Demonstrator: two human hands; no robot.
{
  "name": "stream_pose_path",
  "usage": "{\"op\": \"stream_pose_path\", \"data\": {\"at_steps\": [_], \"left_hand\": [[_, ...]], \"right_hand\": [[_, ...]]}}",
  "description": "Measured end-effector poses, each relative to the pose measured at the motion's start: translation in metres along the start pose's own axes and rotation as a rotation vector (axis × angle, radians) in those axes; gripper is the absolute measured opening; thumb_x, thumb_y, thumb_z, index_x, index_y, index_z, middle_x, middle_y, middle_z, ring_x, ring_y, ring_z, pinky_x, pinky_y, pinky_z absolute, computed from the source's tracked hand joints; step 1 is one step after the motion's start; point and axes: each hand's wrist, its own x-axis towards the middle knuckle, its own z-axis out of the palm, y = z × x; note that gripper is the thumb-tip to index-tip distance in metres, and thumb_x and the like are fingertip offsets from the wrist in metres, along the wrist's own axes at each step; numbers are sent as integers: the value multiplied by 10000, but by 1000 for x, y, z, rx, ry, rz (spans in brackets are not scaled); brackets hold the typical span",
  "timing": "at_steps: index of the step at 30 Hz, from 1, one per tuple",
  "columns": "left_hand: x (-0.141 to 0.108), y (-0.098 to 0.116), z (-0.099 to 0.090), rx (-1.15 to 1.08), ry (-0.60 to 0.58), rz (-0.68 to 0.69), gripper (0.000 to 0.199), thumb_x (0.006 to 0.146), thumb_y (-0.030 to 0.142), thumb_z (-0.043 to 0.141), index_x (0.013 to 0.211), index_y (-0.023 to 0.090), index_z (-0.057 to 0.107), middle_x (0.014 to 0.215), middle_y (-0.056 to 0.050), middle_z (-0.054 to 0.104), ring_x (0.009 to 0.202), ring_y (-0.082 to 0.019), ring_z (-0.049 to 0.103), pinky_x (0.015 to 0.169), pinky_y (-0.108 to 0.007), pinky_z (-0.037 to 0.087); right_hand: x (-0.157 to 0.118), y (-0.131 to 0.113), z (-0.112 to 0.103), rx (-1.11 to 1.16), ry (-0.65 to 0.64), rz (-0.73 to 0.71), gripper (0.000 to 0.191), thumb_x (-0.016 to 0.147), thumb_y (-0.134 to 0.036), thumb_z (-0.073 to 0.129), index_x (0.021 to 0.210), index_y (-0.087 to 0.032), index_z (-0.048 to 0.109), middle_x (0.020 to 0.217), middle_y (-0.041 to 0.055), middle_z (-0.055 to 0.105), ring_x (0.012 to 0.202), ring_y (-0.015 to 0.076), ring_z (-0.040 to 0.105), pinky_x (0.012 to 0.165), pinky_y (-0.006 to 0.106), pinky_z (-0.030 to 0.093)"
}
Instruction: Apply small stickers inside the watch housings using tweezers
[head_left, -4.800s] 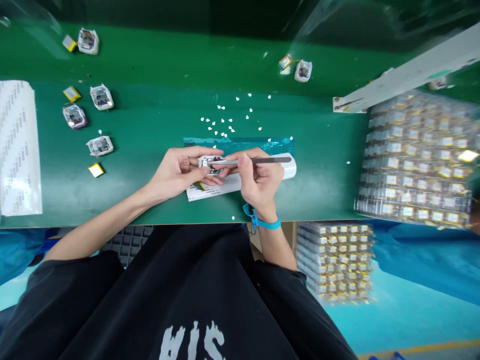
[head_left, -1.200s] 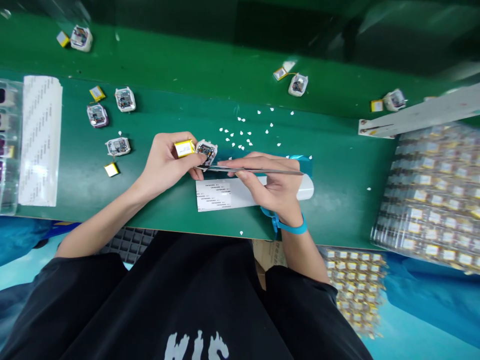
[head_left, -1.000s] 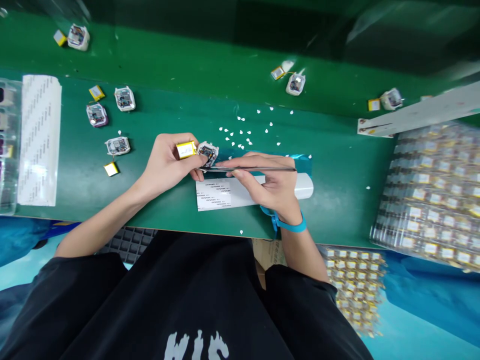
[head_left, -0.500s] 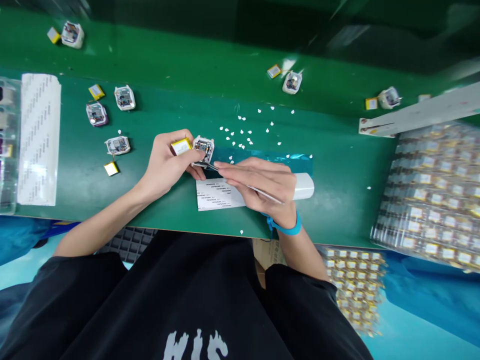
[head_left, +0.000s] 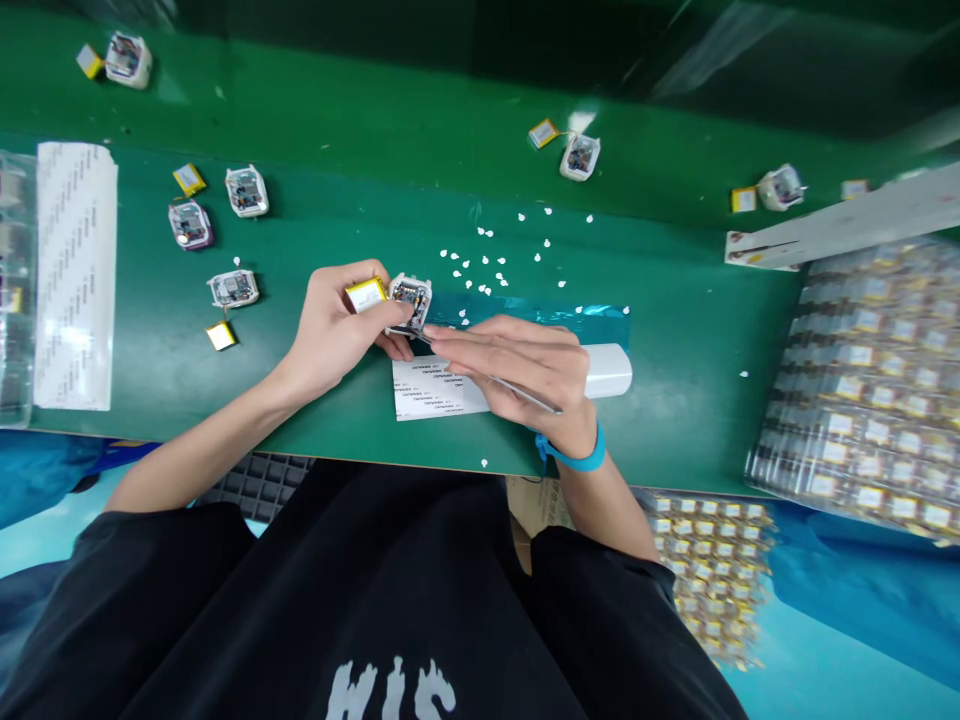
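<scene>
My left hand [head_left: 337,320] is closed around a white watch case [head_left: 411,296] with its circuit board exposed, the thumb resting on the board. A yellow-edged battery [head_left: 366,295] lies between the same hand's fingers, beside the case. In my right hand [head_left: 517,365] is a pair of metal tweezers [head_left: 529,397], pinched like a pen, with the tips at the case's lower right edge. Whether the tips grip anything is too small to tell. Under the right hand lies a printed white adhesive strip [head_left: 427,392], its far end rolled up.
Small white stickers [head_left: 487,262] are scattered over the green table [head_left: 315,215]. Further open watch cases [head_left: 246,191] with batteries lie left and at the back. A printed sheet [head_left: 76,275] is at the left. Stacked clear trays [head_left: 862,400] of parts stand at the right.
The view has shifted slightly. Both hands keep nearly the same pose, with the tweezer tips still at the lower right edge of the watch case.
</scene>
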Motion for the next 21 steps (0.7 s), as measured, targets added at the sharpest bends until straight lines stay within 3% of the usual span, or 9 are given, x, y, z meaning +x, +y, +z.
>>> {"op": "stream_pose_path", "data": {"at_steps": [4, 10, 17, 21], "left_hand": [[-1, -1, 0, -3, 4, 2, 336, 761, 288, 827, 638, 204, 526, 513, 22, 617, 424, -168, 651, 403, -261, 533], [-2, -2, 2, 51, 14, 53, 143, 796, 245, 817, 843, 171, 705, 663, 9, 719, 557, -159, 743, 559, -251, 650], [-5, -3, 6, 18, 46, 43, 150, 827, 234, 829, 903, 169, 717, 681, 8, 729, 560, -158, 752, 558, -242, 655], [-8, -4, 9, 31, 69, 120, 122, 841, 203, 805, 916, 172, 715, 714, 12, 746, 579, -158, 763, 568, -244, 662]], "right_hand": [[-1, 1, 1, 17, 8, -16, 442, 981, -80, 623, 1357, -304, 688, 1276, 15, 791, 1121, 179, 786, 927, 379, 688], [0, 9, 7, -91, 117, -116, 490, 940, -71, 695, 1384, -278, 668, 1218, 29, 814, 1019, 181, 808, 856, 341, 703], [0, 10, 9, -92, 219, -118, 472, 927, -78, 716, 1349, -290, 690, 1159, 16, 833, 979, 187, 817, 782, 328, 708], [1, 11, 9, -77, 252, -139, 434, 925, -88, 724, 1317, -276, 714, 1123, 18, 841, 951, 187, 822, 750, 315, 705]]}}
